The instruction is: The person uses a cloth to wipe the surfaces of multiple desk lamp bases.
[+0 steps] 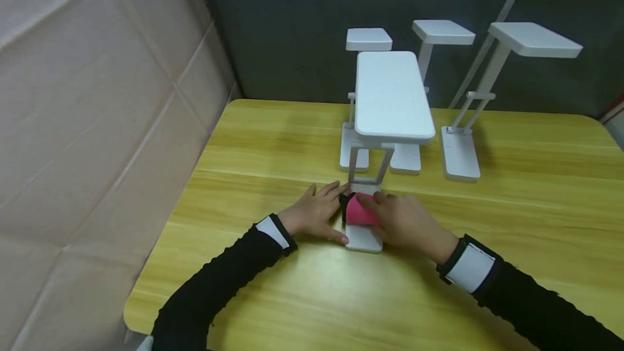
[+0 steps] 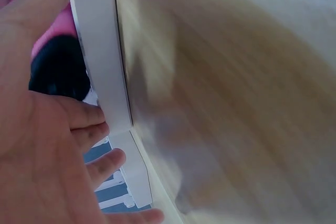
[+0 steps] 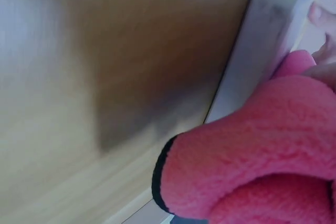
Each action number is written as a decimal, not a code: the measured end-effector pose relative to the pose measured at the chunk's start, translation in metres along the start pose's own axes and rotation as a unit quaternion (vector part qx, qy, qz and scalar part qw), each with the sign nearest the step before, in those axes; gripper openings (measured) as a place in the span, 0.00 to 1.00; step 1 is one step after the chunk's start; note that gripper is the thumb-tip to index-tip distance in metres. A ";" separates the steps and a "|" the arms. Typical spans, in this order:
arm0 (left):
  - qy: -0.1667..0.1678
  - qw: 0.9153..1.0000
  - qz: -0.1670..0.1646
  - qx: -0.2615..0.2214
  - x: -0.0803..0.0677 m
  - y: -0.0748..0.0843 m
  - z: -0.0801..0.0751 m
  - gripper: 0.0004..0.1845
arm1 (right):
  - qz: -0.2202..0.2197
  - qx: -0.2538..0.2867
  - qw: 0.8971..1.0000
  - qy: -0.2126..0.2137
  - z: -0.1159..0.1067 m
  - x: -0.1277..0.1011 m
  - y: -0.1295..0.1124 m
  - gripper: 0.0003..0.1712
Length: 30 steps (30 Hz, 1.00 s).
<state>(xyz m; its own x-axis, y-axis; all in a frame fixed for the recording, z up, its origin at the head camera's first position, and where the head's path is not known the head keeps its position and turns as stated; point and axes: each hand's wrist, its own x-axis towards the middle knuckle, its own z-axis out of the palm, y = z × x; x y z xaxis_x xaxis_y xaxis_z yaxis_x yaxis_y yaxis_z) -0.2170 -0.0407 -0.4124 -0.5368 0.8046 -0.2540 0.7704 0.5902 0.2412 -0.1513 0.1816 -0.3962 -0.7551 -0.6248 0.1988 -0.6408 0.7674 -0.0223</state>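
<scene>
A white folding desk lamp [image 1: 395, 96] stands on the table, its flat rectangular head above its base [image 1: 363, 238]. My right hand [image 1: 404, 223] holds a pink fleecy cloth [image 1: 361, 213] with black edging against the top of that base. Folds of the cloth hide most of the right fingers in the right wrist view. To the left of the base is my left hand [image 1: 317, 213], its fingers spread and its thumb at the near end of the base. In the left wrist view, the left fingers lie extended along the base's side.
Behind this lamp stand three similar white lamps: one at the left [image 1: 369, 39], one in the middle [image 1: 443, 32] and one at the right [image 1: 533, 39]. A dark panel [image 1: 292, 31] rises behind the wood-grain table [image 1: 273, 150]. Pale quilted material [image 1: 97, 140] borders the left side.
</scene>
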 end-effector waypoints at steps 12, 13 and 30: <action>-0.004 1.000 -0.004 0.019 0.002 -0.001 0.001 0.63 | -0.010 0.041 0.998 -0.053 -0.007 -0.016 -0.017 0.33; -0.004 1.000 -0.004 0.018 0.002 -0.001 0.001 0.63 | -0.008 0.045 0.997 -0.055 -0.008 -0.017 -0.018 0.32; -0.029 0.999 0.015 0.017 -0.001 -0.002 -0.004 0.71 | -0.021 0.166 0.978 -0.125 -0.019 -0.035 -0.024 0.27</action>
<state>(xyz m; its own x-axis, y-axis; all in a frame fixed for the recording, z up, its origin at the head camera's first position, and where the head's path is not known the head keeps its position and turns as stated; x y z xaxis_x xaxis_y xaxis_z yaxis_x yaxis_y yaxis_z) -0.2193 -0.0425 -0.4093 -0.4935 0.8161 -0.3006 0.7978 0.5624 0.2172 -0.1066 0.1875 -0.3836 -0.7109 -0.7022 -0.0395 -0.6503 0.6776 -0.3435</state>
